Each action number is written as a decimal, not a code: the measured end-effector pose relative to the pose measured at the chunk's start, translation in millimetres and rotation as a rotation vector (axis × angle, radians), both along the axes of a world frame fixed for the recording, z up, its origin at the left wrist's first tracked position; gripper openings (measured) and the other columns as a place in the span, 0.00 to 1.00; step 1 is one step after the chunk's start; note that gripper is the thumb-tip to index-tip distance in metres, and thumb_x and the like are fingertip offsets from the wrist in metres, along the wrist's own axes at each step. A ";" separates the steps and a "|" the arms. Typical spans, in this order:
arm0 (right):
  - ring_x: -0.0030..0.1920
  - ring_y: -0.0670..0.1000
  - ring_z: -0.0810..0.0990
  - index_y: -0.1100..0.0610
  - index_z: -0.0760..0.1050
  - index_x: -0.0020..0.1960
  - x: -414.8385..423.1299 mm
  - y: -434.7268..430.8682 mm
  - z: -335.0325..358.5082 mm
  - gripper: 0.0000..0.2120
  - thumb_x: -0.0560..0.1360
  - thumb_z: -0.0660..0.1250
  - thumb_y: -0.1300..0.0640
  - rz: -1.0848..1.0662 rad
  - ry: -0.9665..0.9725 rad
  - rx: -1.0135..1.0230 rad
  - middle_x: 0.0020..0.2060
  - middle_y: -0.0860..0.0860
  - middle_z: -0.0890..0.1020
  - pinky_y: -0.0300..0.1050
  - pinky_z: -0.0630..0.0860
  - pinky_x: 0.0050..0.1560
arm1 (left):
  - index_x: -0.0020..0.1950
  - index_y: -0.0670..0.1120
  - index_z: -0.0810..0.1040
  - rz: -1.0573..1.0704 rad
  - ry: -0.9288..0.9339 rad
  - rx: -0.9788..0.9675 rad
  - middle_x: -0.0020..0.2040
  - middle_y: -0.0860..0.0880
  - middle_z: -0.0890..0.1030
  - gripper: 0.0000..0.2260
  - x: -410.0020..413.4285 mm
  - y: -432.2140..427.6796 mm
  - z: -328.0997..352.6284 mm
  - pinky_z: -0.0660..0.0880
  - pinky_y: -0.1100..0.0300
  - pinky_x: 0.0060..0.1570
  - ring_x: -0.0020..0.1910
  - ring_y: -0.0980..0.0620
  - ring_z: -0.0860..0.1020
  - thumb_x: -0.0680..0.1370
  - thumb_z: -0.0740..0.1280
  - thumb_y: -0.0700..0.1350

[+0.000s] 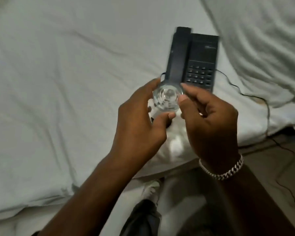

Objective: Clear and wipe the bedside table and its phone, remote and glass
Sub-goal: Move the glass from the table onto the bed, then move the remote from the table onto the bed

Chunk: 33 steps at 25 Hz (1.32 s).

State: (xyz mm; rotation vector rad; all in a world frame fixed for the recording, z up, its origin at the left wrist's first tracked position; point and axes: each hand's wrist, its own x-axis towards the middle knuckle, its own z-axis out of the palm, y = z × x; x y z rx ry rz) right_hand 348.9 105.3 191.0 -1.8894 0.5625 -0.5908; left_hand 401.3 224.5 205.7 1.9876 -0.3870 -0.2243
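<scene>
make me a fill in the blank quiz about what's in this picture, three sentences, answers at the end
1. Both hands hold a clear ____ above the bed.
2. The black phone lies on the ____.
3. A silver chain bracelet sits on the ____ wrist.

Missing words: glass; bed; right

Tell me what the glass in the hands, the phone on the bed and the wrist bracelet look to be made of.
Glass: clear glass, probably; the bed shows through it and its rings glint.
Phone: matte black plastic by its look, dull with moulded keys.
Bracelet: silver-toned metal chain, its links catching the light.
Both the left hand and right hand hold the glass.
</scene>
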 end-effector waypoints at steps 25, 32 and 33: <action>0.39 0.41 0.82 0.51 0.80 0.46 -136.0 -50.9 -49.5 0.06 0.78 0.65 0.53 -0.503 0.107 0.147 0.37 0.42 0.83 0.31 0.75 0.38 | 0.64 0.42 0.77 -0.258 -0.106 -0.074 0.61 0.50 0.80 0.17 -120.9 -95.8 -56.4 0.77 0.50 0.60 0.62 0.55 0.78 0.76 0.66 0.39; 0.43 0.38 0.80 0.48 0.79 0.46 -372.6 -85.9 -92.6 0.05 0.78 0.65 0.53 -0.959 0.199 0.342 0.40 0.39 0.81 0.26 0.73 0.40 | 0.67 0.49 0.75 -0.672 0.166 0.096 0.63 0.54 0.79 0.19 -331.2 -166.3 -114.4 0.78 0.58 0.59 0.61 0.60 0.77 0.76 0.64 0.44; 0.45 0.36 0.79 0.47 0.78 0.47 -404.6 -87.8 -103.2 0.04 0.78 0.66 0.54 -1.017 0.200 0.359 0.41 0.38 0.81 0.23 0.72 0.41 | 0.68 0.49 0.74 -0.732 0.188 0.115 0.64 0.54 0.78 0.19 -362.5 -174.2 -124.9 0.78 0.58 0.59 0.60 0.60 0.76 0.76 0.65 0.43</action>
